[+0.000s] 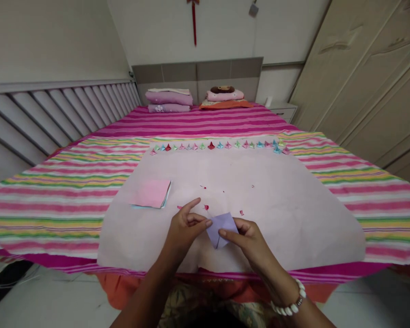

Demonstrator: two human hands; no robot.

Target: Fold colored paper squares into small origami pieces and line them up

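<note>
A small lavender folded paper (222, 227) is held between both hands over a pale pink sheet (294, 214) spread on the bed. My left hand (186, 225) pinches the paper's left edge, its index finger raised. My right hand (246, 237), with a white bead bracelet at the wrist, pinches the paper's lower right side. A stack of square papers (152, 193), pink on top, lies to the left of my hands.
A row of several small folded paper shapes (218, 146) in many colours lines the sheet's far edge. Tiny red paper scraps (241, 212) lie near my hands. Folded pink bedding (169, 100) and a pillow pile (223, 98) sit at the headboard. A wardrobe (369, 77) stands on the right.
</note>
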